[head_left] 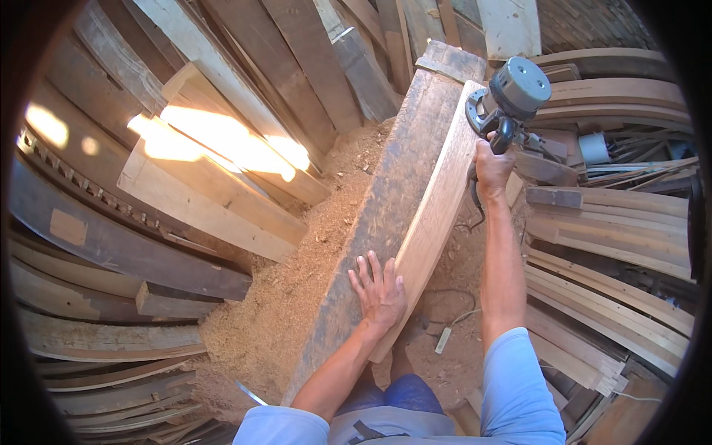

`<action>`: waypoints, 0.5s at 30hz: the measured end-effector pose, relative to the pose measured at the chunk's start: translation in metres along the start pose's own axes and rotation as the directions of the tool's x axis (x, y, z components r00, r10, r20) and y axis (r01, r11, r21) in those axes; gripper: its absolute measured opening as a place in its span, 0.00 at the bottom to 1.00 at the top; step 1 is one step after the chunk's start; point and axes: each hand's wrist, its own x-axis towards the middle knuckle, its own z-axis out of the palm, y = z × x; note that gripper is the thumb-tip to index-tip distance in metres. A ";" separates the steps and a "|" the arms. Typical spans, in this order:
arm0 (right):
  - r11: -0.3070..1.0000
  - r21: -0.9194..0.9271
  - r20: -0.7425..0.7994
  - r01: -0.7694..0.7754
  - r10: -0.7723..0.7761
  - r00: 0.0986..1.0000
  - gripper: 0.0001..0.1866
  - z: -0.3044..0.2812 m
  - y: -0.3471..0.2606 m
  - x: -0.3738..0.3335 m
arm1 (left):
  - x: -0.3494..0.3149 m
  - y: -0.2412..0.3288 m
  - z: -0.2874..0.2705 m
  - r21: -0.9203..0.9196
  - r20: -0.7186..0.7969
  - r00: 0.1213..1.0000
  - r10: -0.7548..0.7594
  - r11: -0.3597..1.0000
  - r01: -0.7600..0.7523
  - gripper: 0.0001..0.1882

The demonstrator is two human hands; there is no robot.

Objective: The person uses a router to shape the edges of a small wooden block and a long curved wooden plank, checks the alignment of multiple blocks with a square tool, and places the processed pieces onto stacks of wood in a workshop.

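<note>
The router (521, 83) sits at the upper end of the plank (442, 196), upper right of frame; the plank slants lengthwise to lower centre along a beam (400, 167). The right hand (493, 167) wraps the router's handle (503, 135); the left hand (382, 295), fingers spread, rests at the plank's lower half.

in the upper right, the right grip (493, 169) partly hides the dark handle (505, 132) of the router (521, 85). glare washes out a plank (222, 137) left of centre; the top edge cuts off a pale board (510, 28).
</note>
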 end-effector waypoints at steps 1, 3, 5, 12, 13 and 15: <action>1.000 -0.009 -0.007 0.016 -0.016 1.000 0.06 0.002 0.000 0.002 | 0.000 0.000 0.000 0.002 -0.003 1.000 -0.002 1.000 0.002 0.29; 1.000 -0.023 0.001 -0.005 0.005 1.000 0.06 0.002 -0.001 0.007 | -0.001 -0.001 0.001 0.013 -0.005 1.000 0.001 1.000 -0.001 0.29; 0.999 -0.033 0.010 -0.008 0.009 1.000 0.06 0.002 -0.001 0.013 | -0.001 -0.001 0.001 0.018 -0.005 1.000 0.005 1.000 -0.004 0.29; 0.999 -0.035 0.011 0.035 -0.035 0.999 0.08 0.002 0.008 0.040 | 0.000 0.000 0.002 0.022 -0.009 1.000 0.011 1.000 -0.010 0.28; 0.996 -0.040 0.009 0.074 -0.074 0.997 0.08 0.006 0.006 0.041 | 0.000 -0.001 0.002 0.024 -0.009 1.000 0.008 1.000 -0.008 0.28; 1.000 0.013 0.017 0.022 -0.022 1.000 0.08 0.010 0.002 0.042 | -0.001 -0.002 0.002 0.032 -0.012 1.000 0.001 1.000 -0.001 0.28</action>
